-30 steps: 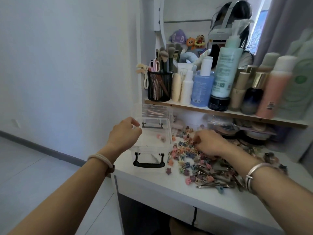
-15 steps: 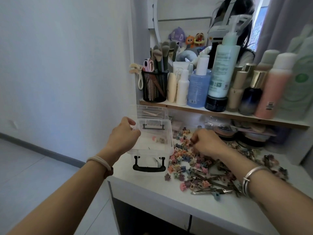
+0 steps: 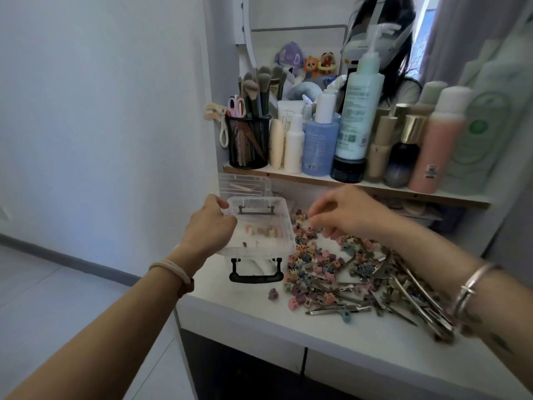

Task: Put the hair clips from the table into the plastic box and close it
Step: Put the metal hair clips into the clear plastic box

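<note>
Along the front of the white table (image 3: 331, 336), long metal clips (image 3: 337, 308) are spread, with their tips toward the front edge. Behind them a heap of small claw clips (image 3: 317, 264) in pink, purple, orange and blue is piled from mid-table to the back. One purple clip (image 3: 273, 294) lies apart from the heap, nearer the left edge.

At the table's left edge a clear box (image 3: 287, 223) is set, touching the heap on its right. A black latch (image 3: 255, 272) hangs from its near wall and a second is seen on its far wall. A few pink and brown clips are held inside toward the far wall, with two small dark pieces nearer.

The box's left rim is gripped by the left hand (image 3: 210, 226), fingers curled over the edge. The right hand (image 3: 346, 212) is held just above the back of the heap, beside the box, with fingertips drawn together. Whether a clip is pinched cannot be told through the blur.

The lid (image 3: 243, 184) is stood upright behind the box. On the shelf (image 3: 317, 181) above, a black mesh cup (image 3: 248, 142) filled with brushes and pink scissors is placed at the left end. Next to it stand a blue bottle (image 3: 320, 145), a mint pump bottle (image 3: 357, 111) and a pink bottle (image 3: 435, 145). Their labels are printed, but no writing can be read.
</note>
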A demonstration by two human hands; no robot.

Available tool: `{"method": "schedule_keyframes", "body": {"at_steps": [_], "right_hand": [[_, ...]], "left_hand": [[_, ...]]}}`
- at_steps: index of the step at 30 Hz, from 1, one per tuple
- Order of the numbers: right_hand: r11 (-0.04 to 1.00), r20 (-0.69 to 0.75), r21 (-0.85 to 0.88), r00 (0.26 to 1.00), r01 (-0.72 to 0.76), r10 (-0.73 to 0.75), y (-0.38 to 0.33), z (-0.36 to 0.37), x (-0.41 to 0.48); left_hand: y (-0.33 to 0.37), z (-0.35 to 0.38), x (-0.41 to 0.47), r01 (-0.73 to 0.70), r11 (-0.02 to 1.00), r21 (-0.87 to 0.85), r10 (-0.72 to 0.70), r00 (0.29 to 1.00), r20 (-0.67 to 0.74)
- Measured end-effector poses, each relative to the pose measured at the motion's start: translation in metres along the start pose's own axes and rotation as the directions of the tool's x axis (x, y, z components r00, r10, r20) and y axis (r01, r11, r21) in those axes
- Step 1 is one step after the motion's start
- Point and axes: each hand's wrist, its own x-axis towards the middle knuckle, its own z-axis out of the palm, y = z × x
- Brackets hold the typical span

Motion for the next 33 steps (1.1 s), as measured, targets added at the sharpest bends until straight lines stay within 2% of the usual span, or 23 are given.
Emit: {"method": "schedule_keyframes", "body": {"at_steps": [2, 4, 14, 18, 22, 25, 28, 31, 33], "right_hand": [[0.971, 0.201, -0.231, 0.980, 0.062, -0.014, 0.011, 0.009, -0.014], [0.903, 0.281, -0.407, 0.960, 0.136, -0.017, 0.020, 0.023, -0.023], [0.731, 0.125, -0.673, 0.992, 0.109, -0.032, 0.033, 0.044, -0.020], [0.755, 0.106, -0.653, 0.994, 0.062, 0.009, 0.037, 0.049, -0.014], [0.857, 0.040, -0.515, 0.999, -0.010, 0.035, 0.034, 0.047, -0.009], [0.956, -0.020, -0.288, 0.999, -0.054, 0.051, 0.022, 0.032, -0.006], [1.000, -0.095, -0.005, 0.995, -0.009, 0.009, 0.001, 0.016, 0.001], [0.934, -0.186, 0.353, 0.982, 0.052, 0.016, -0.025, 0.009, 0.008], [0.823, -0.135, 0.566, 0.990, 0.044, 0.040, -0.041, 0.012, 0.012]], "left_hand": [[0.000, 0.001, -0.001, 0.005, 1.000, -0.006, -0.005, 1.000, -0.006], [0.001, 0.001, -0.003, 0.008, 1.000, -0.012, -0.009, 1.000, -0.013], [0.003, -0.001, -0.011, 0.002, 1.000, 0.002, -0.002, 1.000, -0.013], [0.003, -0.002, -0.013, -0.001, 1.000, 0.002, 0.001, 1.000, -0.011], [0.002, -0.002, -0.014, 0.005, 1.000, -0.019, -0.005, 1.000, 0.000], [0.002, -0.002, -0.014, 0.005, 1.000, -0.031, -0.005, 1.000, 0.006], [0.000, -0.002, -0.013, -0.005, 0.999, -0.043, 0.006, 1.000, 0.010], [-0.001, -0.003, -0.014, -0.016, 0.998, -0.064, 0.017, 1.000, 0.023], [-0.002, -0.004, -0.014, -0.012, 0.995, -0.096, 0.016, 0.999, 0.039]]}}
